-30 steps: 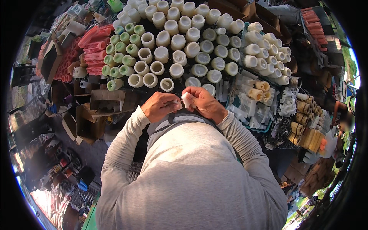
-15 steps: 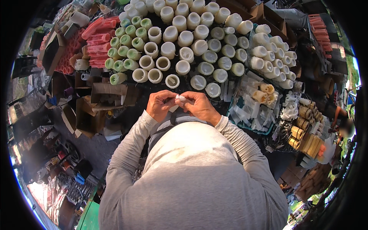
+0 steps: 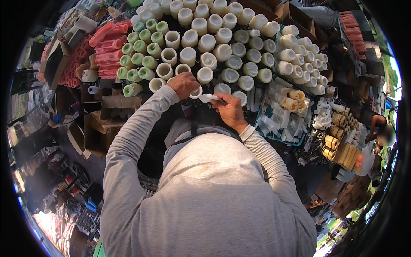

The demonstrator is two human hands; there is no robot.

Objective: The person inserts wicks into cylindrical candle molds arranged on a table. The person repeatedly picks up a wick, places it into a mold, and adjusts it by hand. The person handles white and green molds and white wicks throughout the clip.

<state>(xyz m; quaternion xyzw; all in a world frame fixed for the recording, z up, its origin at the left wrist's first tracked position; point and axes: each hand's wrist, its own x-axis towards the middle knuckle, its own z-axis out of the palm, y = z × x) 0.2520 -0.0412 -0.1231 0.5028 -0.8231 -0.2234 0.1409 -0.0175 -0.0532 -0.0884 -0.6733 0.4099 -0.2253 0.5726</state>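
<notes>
right hand [image 3: 231, 109] pinches end of white strip [image 3: 208, 98], likely to leave other end free, just beside white cup [image 3: 197, 92]. left hand [image 3: 184, 85] curled at cup's rim (fingertips hidden, cannot tell if grasping). pale cylinders [image 3: 188, 56] beyond packed close, probably saving room. teal tray [image 3: 295, 145] holds whitish pieces [image 3: 270, 124], yellowish hollow cylinders [image 3: 293, 104].

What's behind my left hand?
Just beyond your left hand, the open top of a pale hollow cylinder shows. The hand hides that cylinder's lower front, and whatever lies directly underneath the hand can't be seen.
</notes>
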